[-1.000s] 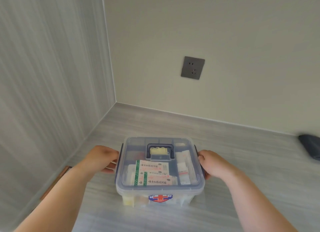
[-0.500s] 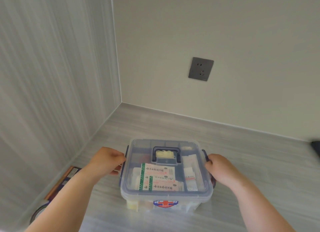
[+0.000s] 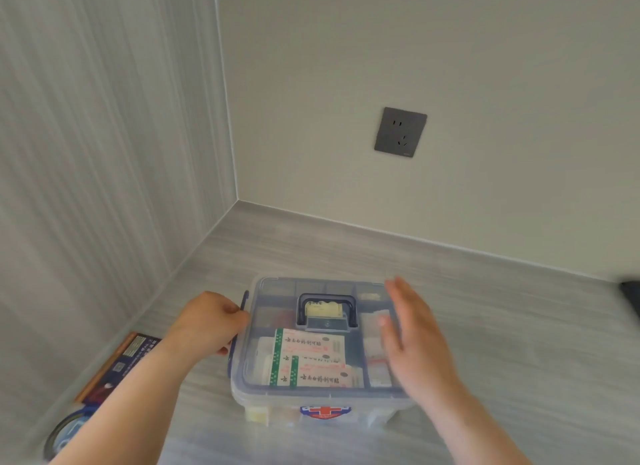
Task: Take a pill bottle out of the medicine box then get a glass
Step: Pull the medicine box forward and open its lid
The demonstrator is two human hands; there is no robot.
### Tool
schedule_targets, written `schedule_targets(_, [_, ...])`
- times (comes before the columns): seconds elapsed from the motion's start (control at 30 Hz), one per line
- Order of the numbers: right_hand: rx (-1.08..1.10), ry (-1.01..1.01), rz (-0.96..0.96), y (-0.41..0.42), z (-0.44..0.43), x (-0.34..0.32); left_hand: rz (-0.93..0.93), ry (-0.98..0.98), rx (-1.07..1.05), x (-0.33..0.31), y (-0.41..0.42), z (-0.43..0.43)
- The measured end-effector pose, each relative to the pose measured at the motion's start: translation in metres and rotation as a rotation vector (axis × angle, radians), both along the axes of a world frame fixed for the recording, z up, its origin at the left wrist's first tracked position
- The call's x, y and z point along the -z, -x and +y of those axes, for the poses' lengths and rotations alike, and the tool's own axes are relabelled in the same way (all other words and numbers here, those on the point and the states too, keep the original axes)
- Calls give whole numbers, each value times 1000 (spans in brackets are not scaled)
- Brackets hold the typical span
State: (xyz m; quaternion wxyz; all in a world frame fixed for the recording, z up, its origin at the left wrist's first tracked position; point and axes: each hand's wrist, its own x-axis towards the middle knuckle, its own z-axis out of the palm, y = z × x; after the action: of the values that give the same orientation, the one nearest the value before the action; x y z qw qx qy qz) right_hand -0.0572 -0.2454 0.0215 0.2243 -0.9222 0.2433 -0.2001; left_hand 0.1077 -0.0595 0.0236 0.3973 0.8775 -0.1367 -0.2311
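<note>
right hand lifted off medicine box, left hand still gripping

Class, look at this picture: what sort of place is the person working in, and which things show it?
Probably a home counter corner: a grey wood-grain countertop meets plain walls, with a wall socket above and a household medicine box under the hands.

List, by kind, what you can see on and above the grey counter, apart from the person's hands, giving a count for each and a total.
Medicine box: 1
Wall socket: 1
Flat dark packet by the left wall: 1
Roll of tape at the lower left: 1
Dark item cut off at the right edge: 1
Total: 5
</note>
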Motion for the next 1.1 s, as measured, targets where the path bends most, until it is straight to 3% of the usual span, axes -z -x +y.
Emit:
schedule_targets(0.1, [-231,371,159,-9,33,1,-2,-34,10,2,-2,0])
schedule_targets(0.2, [-314,321,194,-17,41,6,8,16,-21,11,-3,9])
schedule_targets(0.33, [-293,388,252,-17,38,4,296,388,-208,26,-1,26])
schedule_targets(0.43, [-288,393,250,-17,37,8,400,422,-199,40,9,31])
schedule_targets(0.5, [-330,253,237,-18,35,11,439,384,-175,50,15,30])
schedule_targets(0.57, [-384,140,156,-18,29,16,385,351,-243,57,22,26])
schedule_targets(0.63, [-339,61,40,-15,25,17,156,329,-325,56,27,23])
schedule_targets(0.73, [-142,-19,-108,-15,16,10,-105,424,-175,45,40,26])
schedule_targets(0.83, [-149,-118,69,-25,6,1,-31,566,-28,41,55,26])
schedule_targets(1.1, [-262,59,479,-65,-3,-29,-109,583,-7,50,73,22])
